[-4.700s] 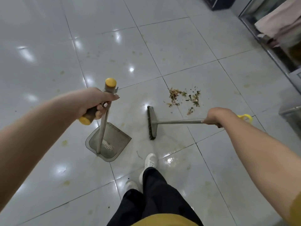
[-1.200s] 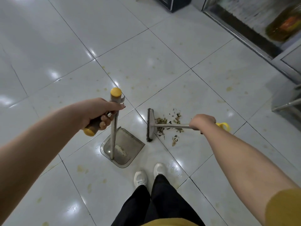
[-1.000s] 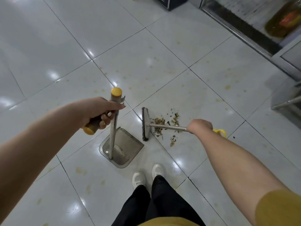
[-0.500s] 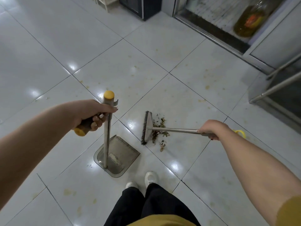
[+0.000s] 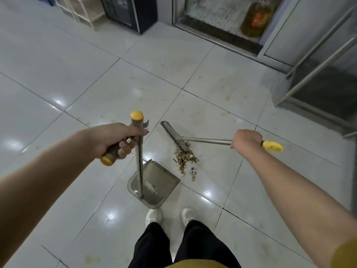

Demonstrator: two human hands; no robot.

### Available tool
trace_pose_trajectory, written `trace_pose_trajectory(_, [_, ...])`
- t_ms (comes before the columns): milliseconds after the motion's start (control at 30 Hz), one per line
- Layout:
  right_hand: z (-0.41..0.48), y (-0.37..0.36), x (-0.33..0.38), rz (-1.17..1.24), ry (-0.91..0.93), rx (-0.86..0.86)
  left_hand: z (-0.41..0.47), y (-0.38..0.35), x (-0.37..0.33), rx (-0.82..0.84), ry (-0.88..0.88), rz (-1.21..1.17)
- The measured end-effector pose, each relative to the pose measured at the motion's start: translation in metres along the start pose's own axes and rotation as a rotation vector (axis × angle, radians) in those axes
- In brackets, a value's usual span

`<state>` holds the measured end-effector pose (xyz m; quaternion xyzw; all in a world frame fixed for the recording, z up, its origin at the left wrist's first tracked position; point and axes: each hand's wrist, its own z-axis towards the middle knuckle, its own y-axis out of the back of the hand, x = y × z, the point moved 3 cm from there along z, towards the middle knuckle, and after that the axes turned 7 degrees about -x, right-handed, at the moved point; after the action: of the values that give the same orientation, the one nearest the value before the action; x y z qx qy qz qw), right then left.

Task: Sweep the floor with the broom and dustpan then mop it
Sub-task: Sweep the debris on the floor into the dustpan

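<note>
Debris between broom and dustpan

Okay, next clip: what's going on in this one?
A person is sweeping a tiled floor. The left hand grips the handle of a long-stemmed dustpan, whose tray rests on the floor just ahead of the white shoes. The right hand grips the broom, its head set against the far side of a small debris pile. The pile lies just outside the dustpan's open edge, not yet in it.

view: head-worn, wide-angle
facing: forward and down, from above left hand and right hand
range: hands near, floor farther beyond them
</note>
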<state>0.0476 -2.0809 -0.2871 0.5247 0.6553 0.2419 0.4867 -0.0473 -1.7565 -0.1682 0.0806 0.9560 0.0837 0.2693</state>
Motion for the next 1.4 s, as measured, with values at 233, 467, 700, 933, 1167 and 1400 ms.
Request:
trace_pose_trajectory(233, [-0.029,-0.012,0.032,-0.059,-0.163,0.025,0.018,0.022,-0.001,0.137,-0.082,0.135])
trace_pose_trajectory(467, [-0.038,-0.057,0.070,0.183,-0.188,0.246,0.034,0.035,-0.012,0.191,-0.094,0.234])
trace_pose_trajectory(700, [-0.032,-0.101,0.089,1.207,-0.518,0.787,0.061,0.036,-0.020,0.218,-0.054,0.315])
trace_pose_trajectory(933, [-0.040,-0.115,0.081,1.840,-0.763,0.880,0.075,0.026,-0.018,0.267,-0.007,0.403])
trace_pose_trajectory(1167, [-0.032,-0.132,0.086,1.858,-0.861,0.879,0.090,0.027,-0.029,0.123,-0.057,0.468])
trace_pose_trajectory(1400, [-0.008,-0.116,0.085,1.680,-0.741,0.858,0.085,0.020,-0.030,0.086,-0.102,0.672])
